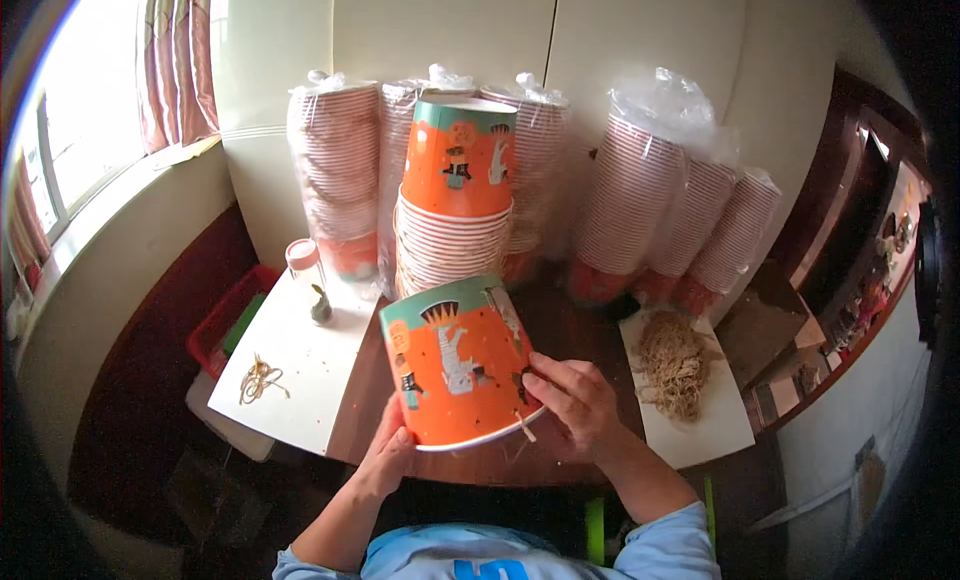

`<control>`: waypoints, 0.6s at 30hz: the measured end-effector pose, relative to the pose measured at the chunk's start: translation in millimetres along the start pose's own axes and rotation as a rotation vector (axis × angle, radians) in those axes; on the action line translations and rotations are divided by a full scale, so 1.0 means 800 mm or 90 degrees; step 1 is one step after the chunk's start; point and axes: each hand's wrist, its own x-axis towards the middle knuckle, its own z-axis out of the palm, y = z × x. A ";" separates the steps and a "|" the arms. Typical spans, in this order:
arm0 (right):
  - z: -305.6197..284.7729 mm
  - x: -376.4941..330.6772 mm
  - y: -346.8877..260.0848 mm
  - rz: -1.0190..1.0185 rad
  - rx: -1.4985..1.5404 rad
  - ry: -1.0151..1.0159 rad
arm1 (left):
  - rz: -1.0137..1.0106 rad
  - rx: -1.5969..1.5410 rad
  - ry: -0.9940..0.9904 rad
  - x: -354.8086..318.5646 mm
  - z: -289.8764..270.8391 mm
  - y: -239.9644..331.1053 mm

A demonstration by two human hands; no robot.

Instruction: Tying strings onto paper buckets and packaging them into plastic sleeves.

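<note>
An orange paper bucket (465, 380) with a teal band and printed animal figures is held tilted, its white rim toward me. My left hand (388, 448) grips it at the lower left of the rim, thumb on the outer wall. My right hand (572, 400) holds the right side near the rim, fingers against the printed wall. A short cord end (525, 426) pokes out through the wall by the rim, close to my right hand. Just behind stands a stack of nested buckets (455, 230), upside down, the top one showing the same print.
Plastic-wrapped bucket stacks (335, 170) line the back wall, with more wrapped stacks (630, 210) at right. A pile of tan cords (674, 365) lies on the table's right. A loose cord bundle (262, 380) and a clear jar (303, 258) are at left, beside a red crate (215, 325).
</note>
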 end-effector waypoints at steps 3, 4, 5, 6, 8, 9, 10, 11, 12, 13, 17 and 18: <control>-0.004 0.002 0.013 0.108 0.271 0.011 | 0.076 0.088 0.055 0.020 0.015 0.028; -0.004 0.002 0.015 0.224 0.475 0.012 | 0.111 0.170 0.052 0.027 0.014 0.036; -0.004 0.005 0.019 0.341 0.679 0.013 | 0.126 0.167 0.051 0.035 0.018 0.046; -0.005 0.014 0.023 0.333 0.681 0.011 | 0.178 0.221 0.044 0.044 0.016 0.054; -0.007 0.044 0.035 0.263 0.566 -0.003 | 0.267 0.306 0.018 0.070 0.007 0.077; -0.009 0.066 0.040 0.229 0.553 0.027 | 0.266 0.318 0.031 0.081 0.008 0.095; -0.016 0.092 0.042 0.192 0.540 0.054 | 0.364 0.420 -0.008 0.096 -0.013 0.108; -0.019 0.115 0.054 0.127 0.504 0.092 | 0.368 0.452 -0.001 0.110 -0.007 0.138; -0.028 0.127 0.080 0.115 0.399 0.064 | 0.424 0.511 -0.035 0.132 -0.019 0.158; -0.048 0.138 0.099 0.104 0.279 0.041 | 0.523 0.541 -0.036 0.159 -0.032 0.169; -0.054 0.257 0.138 0.129 0.380 0.170 | 0.496 0.561 0.005 0.273 0.001 0.247; -0.052 0.268 0.153 0.119 0.364 0.165 | 0.508 0.578 0.007 0.293 0.000 0.251</control>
